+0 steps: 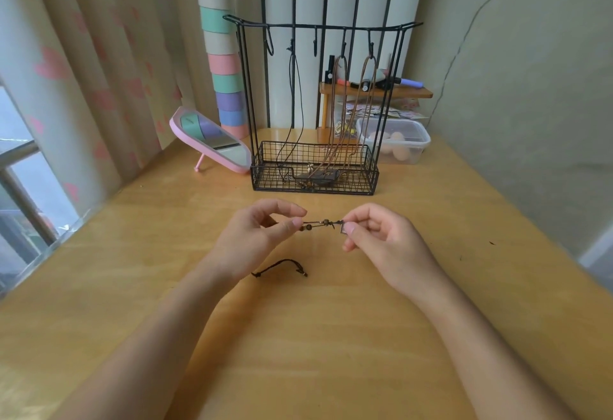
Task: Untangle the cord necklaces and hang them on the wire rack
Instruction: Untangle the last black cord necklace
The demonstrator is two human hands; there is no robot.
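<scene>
Nearest, a loose black cord point(280, 267) lies on the desk point(132, 253). Beyond it, left hand point(255, 230) and right hand point(381, 237), held apart, each pinch one end of a beaded cord necklace point(323, 223). Farthest, the wire rack point(331, 25) carries three hung necklaces point(320, 177).

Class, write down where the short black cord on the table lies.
In the head view, the black cord lies on the wooden table, between the forearms, close to the left hand.
</scene>
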